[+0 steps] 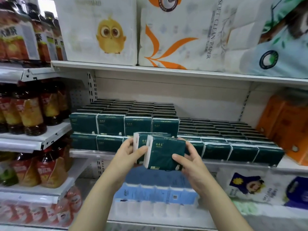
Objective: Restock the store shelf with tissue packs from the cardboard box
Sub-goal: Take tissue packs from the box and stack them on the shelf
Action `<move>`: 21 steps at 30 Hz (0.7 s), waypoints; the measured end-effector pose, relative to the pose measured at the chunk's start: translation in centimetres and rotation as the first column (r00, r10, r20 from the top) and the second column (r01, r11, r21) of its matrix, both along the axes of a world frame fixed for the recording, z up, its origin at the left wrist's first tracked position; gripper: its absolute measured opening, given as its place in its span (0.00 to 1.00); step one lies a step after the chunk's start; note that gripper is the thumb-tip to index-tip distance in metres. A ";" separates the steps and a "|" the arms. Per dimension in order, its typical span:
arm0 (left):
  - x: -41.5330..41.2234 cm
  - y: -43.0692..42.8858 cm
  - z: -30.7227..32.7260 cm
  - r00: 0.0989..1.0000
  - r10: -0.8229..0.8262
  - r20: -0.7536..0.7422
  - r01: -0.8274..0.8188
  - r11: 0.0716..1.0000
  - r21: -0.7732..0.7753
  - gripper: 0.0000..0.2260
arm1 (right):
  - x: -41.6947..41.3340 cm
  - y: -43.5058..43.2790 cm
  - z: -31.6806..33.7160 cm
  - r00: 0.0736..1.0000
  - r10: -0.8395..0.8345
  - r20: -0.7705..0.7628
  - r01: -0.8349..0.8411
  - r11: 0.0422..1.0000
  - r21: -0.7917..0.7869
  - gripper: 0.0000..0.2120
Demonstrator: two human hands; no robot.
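1. Head view: two bare forearms reach forward to the middle tier of a white metal store shelf (83, 155).
2. Left grip (131, 150) and right grip (191, 157) together hold two dark green plastic-wrapped tissue packs (166, 152). The packs stand one behind the other, slightly tilted, in the air just in front of the shelf edge.
3. Left grip is closed on the packs: its fingers curl round their white left ends and its thumb lies against the near pack's end.
4. Right grip is closed on the packs too: its thumb lies across the near pack's front face and its fingers wrap behind the right edge.
5. Stocked dark green tissue packs (110, 124) fill the tier behind. The left block is two layers high, the right block one layer, with rows running to the far wall.
6. Orange wrapped packs (286, 127) stand at the right end of the same tier, just beside the green rows.
7. Large white paper-roll bales (108, 34) sit on the tier above; one has a yellow chick print and one an orange leaf print.
8. Blue-and-white tissue bundles (158, 189) sit on the tier below, under the forearms.
9. Bottled drinks with red and yellow labels (31, 110) fill the neighbouring rack on the left. They are blurred.
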State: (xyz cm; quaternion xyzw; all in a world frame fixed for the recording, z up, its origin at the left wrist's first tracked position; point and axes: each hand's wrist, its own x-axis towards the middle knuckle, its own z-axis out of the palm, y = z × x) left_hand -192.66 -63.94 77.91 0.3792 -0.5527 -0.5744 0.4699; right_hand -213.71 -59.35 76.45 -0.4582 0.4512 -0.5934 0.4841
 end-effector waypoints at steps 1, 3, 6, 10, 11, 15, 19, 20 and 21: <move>0.0 -0.2 0.2 1.000 -0.006 -0.004 0.006 1.000 0.002 0.15 | -0.1 0.1 0.1 1.000 -0.014 -0.003 0.014 1.000 -0.010 0.25; -0.2 -0.6 0.5 1.000 -0.016 0.011 0.017 1.000 -0.014 0.14 | -0.4 0.2 0.4 0.999 -0.035 0.000 0.035 0.999 -0.028 0.25; -0.6 -1.1 1.1 0.998 -0.023 0.052 0.027 0.997 -0.079 0.11 | -1.0 0.1 1.1 0.998 -0.068 0.013 0.069 0.995 -0.066 0.26; -1.4 -2.0 2.8 0.998 -0.010 0.070 0.021 0.988 -0.156 0.11 | -2.0 -0.4 1.7 0.992 -0.096 0.085 0.105 0.989 -0.106 0.29; -1.6 -2.4 3.2 0.997 -0.001 0.074 0.014 0.984 -0.180 0.11 | -2.4 -0.7 1.7 0.988 -0.113 0.101 0.124 0.986 -0.115 0.28; -2.9 -4.7 4.9 0.994 0.069 0.082 -0.047 0.968 -0.248 0.13 | -5.0 -2.6 2.0 0.963 -0.218 0.158 0.238 0.964 -0.121 0.26; -3.9 -7.8 6.3 0.985 0.136 0.110 -0.096 0.946 -0.309 0.13 | -8.9 -5.5 3.0 0.922 -0.347 0.174 0.368 0.923 -0.112 0.25; -4.1 -8.6 6.6 0.984 0.144 0.104 -0.104 0.942 -0.318 0.12 | -9.9 -6.3 3.3 0.915 -0.373 0.156 0.391 0.914 -0.110 0.25; -4.3 -9.4 6.8 0.984 0.146 0.098 -0.107 0.941 -0.321 0.11 | -10.8 -7.1 3.7 0.908 -0.394 0.141 0.410 0.906 -0.106 0.25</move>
